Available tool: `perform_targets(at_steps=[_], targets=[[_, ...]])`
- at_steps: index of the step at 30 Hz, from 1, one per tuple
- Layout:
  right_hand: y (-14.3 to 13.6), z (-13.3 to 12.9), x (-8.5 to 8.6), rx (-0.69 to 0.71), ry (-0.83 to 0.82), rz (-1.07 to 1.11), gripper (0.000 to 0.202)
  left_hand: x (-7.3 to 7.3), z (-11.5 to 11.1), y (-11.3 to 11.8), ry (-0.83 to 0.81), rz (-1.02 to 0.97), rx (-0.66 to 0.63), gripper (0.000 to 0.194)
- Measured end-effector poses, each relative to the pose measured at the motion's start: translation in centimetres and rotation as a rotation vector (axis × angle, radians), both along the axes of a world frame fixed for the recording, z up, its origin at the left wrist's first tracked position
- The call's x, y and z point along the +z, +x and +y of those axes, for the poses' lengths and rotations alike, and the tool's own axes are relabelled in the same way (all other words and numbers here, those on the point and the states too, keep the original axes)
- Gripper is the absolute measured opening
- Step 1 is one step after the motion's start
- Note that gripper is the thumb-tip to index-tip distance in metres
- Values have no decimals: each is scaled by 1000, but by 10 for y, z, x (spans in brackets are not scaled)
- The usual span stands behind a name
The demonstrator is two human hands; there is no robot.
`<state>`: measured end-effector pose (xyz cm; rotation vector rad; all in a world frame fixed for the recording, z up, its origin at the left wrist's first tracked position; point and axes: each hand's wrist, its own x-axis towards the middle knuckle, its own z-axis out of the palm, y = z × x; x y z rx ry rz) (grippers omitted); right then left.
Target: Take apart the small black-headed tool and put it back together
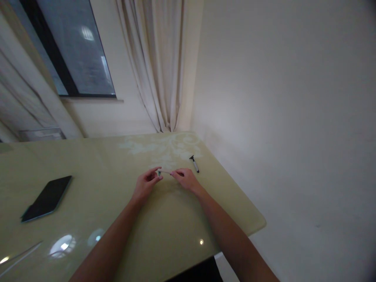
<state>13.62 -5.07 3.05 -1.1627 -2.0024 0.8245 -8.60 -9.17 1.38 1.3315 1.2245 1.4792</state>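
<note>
Over the table, both hands meet on a small pale razor (166,171) with a teal head at its left end; its fine details are too small to make out. My left hand (146,183) has its thumb and forefinger curved around the head end. The handle's right end is pinched between the thumb and fingers of my right hand (186,179). Just beyond the right hand, a second razor (195,164), black and silver-grey, lies on the tabletop with its head pointing away from me.
The glossy yellow-green table (176,219) has a rounded corner at the right, beside a plain wall (288,117). A dark flat tablet-like object (48,199) lies to the left. A thin white cable-like line (22,256) is at the lower left. Curtains (164,58) hang behind the table.
</note>
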Motion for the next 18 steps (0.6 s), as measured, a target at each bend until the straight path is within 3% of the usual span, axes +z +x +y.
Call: perform_targets(at_steps=[4,9,14,18], targets=[[3,1,0,-74,4,-56,34,0,0,-1,3,16,6,59],[0,-1,0,-7,20,-16,36,-1,0,0,6,-8,-9,59],[0,0,-1,-83,40,-87,39,-2,2,0,-9,-9,16,60],[-1,-1,0,-7,26,-38,36,-1,1,0,4,-6,7,60]])
